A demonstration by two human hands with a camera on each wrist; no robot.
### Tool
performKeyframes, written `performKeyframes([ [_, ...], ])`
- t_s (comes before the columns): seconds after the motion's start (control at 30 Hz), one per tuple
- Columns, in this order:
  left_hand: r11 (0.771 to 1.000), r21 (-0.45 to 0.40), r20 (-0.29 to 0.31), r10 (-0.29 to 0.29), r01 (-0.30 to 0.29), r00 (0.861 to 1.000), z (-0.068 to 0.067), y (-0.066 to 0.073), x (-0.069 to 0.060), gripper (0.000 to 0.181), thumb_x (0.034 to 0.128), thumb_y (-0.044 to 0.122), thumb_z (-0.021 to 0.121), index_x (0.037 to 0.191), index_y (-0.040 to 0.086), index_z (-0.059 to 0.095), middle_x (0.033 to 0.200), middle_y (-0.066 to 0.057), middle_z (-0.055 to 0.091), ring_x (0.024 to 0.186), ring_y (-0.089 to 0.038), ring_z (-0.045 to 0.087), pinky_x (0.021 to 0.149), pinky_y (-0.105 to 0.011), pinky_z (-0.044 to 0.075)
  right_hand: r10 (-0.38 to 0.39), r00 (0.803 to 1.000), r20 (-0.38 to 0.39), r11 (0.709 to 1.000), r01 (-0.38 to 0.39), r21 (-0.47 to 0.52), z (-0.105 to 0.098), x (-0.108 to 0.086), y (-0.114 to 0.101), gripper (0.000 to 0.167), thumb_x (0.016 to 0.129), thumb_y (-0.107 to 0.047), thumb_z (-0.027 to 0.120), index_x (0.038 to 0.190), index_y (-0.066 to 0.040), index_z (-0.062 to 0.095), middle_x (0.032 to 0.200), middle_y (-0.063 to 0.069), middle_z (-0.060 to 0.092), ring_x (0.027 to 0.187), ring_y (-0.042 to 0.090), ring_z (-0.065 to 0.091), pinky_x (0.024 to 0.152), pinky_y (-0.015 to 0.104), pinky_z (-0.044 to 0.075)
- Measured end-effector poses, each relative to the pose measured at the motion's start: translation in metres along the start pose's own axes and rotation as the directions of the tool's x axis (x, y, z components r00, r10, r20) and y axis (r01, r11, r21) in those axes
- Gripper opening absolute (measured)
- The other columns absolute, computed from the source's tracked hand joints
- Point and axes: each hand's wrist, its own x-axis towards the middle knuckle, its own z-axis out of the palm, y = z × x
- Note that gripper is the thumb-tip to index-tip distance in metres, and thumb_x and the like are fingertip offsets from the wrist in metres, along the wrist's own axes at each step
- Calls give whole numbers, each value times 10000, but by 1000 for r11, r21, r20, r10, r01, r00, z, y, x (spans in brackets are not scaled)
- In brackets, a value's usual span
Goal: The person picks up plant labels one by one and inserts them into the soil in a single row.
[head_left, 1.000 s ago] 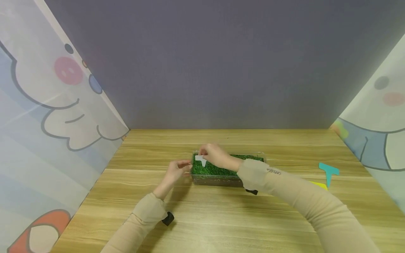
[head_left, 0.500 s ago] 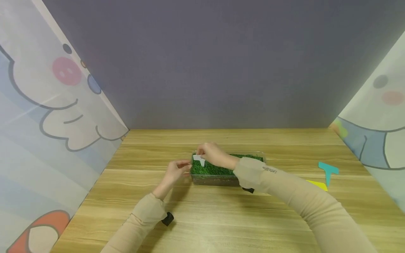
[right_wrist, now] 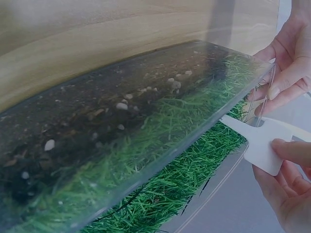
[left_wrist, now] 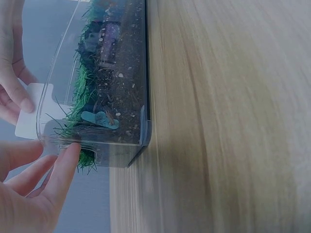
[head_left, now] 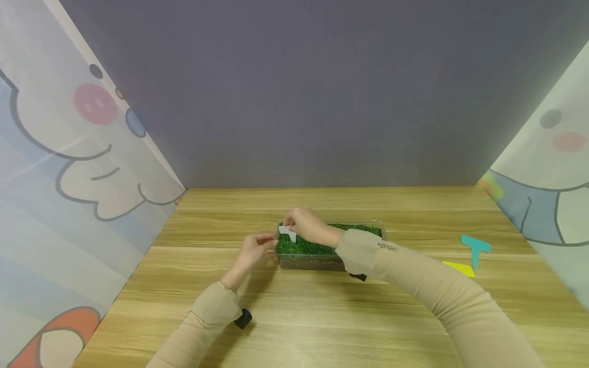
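Observation:
A clear planter box (head_left: 308, 263) holds dark soil and green grass (head_left: 317, 248). My right hand (head_left: 307, 225) reaches over its left end and pinches a white T-shaped plant label (right_wrist: 265, 143) by its wide head. In the right wrist view the label's narrow stem points down at the grass, its tip at the blades; how deep it goes I cannot tell. My left hand (head_left: 253, 250) touches the box's left end with fairly straight fingers (left_wrist: 63, 167), close to the corner.
On the table (head_left: 294, 317) to the right lie a teal T-shaped label (head_left: 476, 245) and a yellow label (head_left: 460, 269), partly behind the right sleeve (head_left: 414, 266). A grey panel (head_left: 294, 92) stands behind the table, with cartoon-printed sheets (head_left: 92, 153) at both sides.
The right hand and white label have shifted slightly left and the label sits a little lower over the grass. More of the yellow label shows. The left hand stays at the box end.

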Motion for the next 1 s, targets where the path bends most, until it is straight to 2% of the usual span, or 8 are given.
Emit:
performKeyframes([
  [0.47, 1000, -20, -3, 1, -1, 1000, 1, 0, 0, 285, 844, -2, 560, 1114, -93, 559, 1082, -264, 563, 863, -293, 605, 762, -412, 542, 16, 1000, -9, 1000, -16, 11, -1, 0, 1, 107, 822, -4, 596, 906, -39, 652, 910, 82, 638, 821, 181, 597, 692, 252, 531],
  [0.77, 1000, -24, -7, 5, -5, 1000, 1, -1, 0, 274, 840, -8, 561, 1104, -77, 574, 1066, -243, 580, 863, -290, 608, 731, -378, 556, 71, 997, 39, 996, -73, 56, -6, -1, 0, 169, 832, -14, 583, 990, -34, 638, 968, 85, 626, 879, 190, 584, 721, 276, 532],
  [1.0, 1000, -18, -10, 17, -17, 1000, 1, -1, 1, 273, 834, -17, 563, 1097, -90, 572, 1056, -252, 583, 836, -276, 615, 727, -384, 557, 88, 995, 44, 993, -92, 78, -14, -7, -2, 186, 837, -43, 587, 1018, -37, 630, 948, 73, 633, 844, 175, 589, 678, 252, 530],
])
